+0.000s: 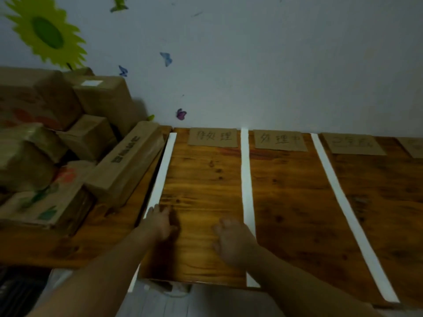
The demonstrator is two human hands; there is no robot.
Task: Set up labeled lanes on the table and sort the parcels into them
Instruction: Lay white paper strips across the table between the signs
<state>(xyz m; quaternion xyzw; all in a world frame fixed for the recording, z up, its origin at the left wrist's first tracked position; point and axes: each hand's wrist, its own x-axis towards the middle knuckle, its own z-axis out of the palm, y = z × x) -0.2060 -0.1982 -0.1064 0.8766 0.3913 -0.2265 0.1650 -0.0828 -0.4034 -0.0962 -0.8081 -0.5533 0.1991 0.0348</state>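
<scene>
Three white tape strips [246, 177] run front to back across the wooden table [297, 202], dividing it into lanes. Handwritten cardboard labels [212, 137] lie at the far end of each lane, against the wall. A pile of brown cardboard parcels [57, 143] is stacked on the left part of the table. My left hand [159, 221] rests on the table with its fingers on the near part of the leftmost strip [164, 170]. My right hand [231, 239] hovers or rests palm down in the first lane, fingers loosely bent, holding nothing.
A long narrow box [128, 165] leans at the pile's right edge, close to the leftmost strip. A wall [251, 65] with flower and butterfly decorations backs the table. A fourth label [414, 146] shows at the far right edge. The table's front edge [194, 282] is just below my hands.
</scene>
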